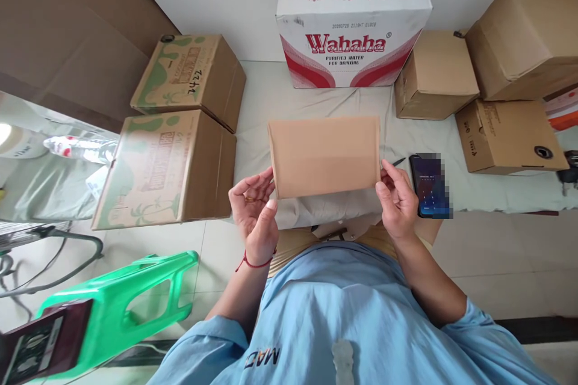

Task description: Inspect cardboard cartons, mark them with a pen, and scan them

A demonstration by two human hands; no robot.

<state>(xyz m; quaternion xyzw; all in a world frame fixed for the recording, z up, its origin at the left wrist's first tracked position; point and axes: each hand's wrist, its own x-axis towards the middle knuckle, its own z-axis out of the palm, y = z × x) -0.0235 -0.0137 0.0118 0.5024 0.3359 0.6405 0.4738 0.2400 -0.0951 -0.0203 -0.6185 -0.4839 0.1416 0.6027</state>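
A flat brown cardboard piece (pixel 324 156) is held up in front of me over the edge of a white-covered surface (pixel 262 102). My left hand (pixel 255 213) pinches its lower left corner with thumb and fingers, and a red string circles that wrist. My right hand (pixel 396 201) grips its lower right edge, fingers closed on the cardboard. A dark phone (pixel 428 185) with a lit screen lies just right of my right hand.
Two green-printed cartons (pixel 180 132) stand at left, a white Wahaha water box (pixel 354 36) behind, three brown boxes (pixel 497 84) at right. A green plastic stool (pixel 121 307) is on the tiled floor at lower left. Plastic-wrapped bottles (pixel 54 150) lie far left.
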